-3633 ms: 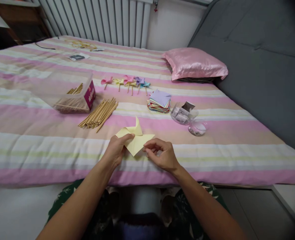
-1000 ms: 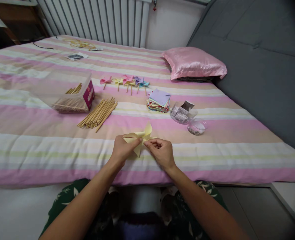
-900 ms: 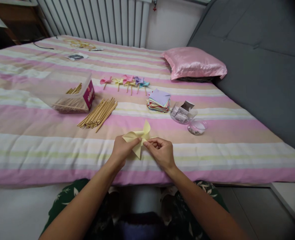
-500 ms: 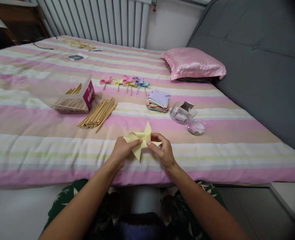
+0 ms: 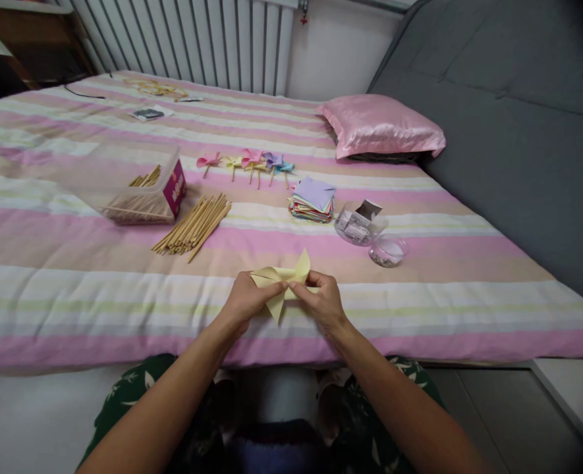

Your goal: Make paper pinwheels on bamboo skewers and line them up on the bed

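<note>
Between my two hands is a pale yellow paper pinwheel (image 5: 277,307), its blades folded toward the middle. My left hand (image 5: 246,299) grips its left side, with the thumb pressed near the centre. From the other side my right hand (image 5: 323,301) holds it, thumb on the centre and fingers behind the paper. The two thumb tips almost meet. Both hands are closed and hover just over the bed's front edge; the fingers behind the paper are partly hidden. Beyond them lies a bundle of thin wooden sticks (image 5: 195,225).
On the striped bedspread (image 5: 444,309) are a clear box (image 5: 175,187) of sticks, several small pinwheels (image 5: 252,158) on sticks, a stack of coloured paper squares (image 5: 313,197), an open plastic container (image 5: 356,225) and a small round tub (image 5: 388,251). A pink pillow (image 5: 385,125) lies behind.
My left thumb has slid right toward the pinwheel's centre, close to the right thumb. The pinwheel has turned and tilted slightly, its upper blade now further right and lower.
</note>
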A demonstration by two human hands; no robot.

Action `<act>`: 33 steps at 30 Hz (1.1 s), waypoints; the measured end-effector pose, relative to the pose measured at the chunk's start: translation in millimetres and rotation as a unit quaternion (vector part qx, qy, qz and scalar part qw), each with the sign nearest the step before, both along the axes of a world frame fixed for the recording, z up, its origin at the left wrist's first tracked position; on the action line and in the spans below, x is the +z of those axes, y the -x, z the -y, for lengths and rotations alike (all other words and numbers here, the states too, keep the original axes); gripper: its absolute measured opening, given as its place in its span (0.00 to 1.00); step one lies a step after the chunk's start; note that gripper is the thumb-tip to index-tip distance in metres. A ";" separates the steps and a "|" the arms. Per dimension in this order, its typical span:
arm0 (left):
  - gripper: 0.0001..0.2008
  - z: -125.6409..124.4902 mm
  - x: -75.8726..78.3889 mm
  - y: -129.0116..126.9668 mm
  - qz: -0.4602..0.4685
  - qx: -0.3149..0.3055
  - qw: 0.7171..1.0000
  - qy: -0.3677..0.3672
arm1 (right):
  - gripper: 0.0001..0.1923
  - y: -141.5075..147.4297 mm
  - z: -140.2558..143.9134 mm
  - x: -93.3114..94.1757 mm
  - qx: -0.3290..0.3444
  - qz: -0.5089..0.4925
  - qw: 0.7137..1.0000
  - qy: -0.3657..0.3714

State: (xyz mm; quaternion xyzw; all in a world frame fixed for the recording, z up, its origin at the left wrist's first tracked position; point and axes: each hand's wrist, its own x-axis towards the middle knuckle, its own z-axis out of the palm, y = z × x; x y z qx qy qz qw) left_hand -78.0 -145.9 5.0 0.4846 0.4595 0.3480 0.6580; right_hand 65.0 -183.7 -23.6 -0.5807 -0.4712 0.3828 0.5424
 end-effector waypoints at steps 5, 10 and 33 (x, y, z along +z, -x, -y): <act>0.10 0.4 2.9 1.7 0.010 -0.030 0.999 -0.002 | 0.08 -0.7 1.4 4.9 0.001 -0.047 0.998 0.036; 0.12 -6.6 8.9 14.1 -0.003 -0.086 0.996 0.010 | 0.10 -8.1 2.2 10.7 0.059 -0.123 0.985 0.107; 0.05 -6.4 2.2 16.9 -0.105 -0.209 0.971 -0.044 | 0.05 -17.1 1.6 12.2 0.223 0.093 0.968 0.067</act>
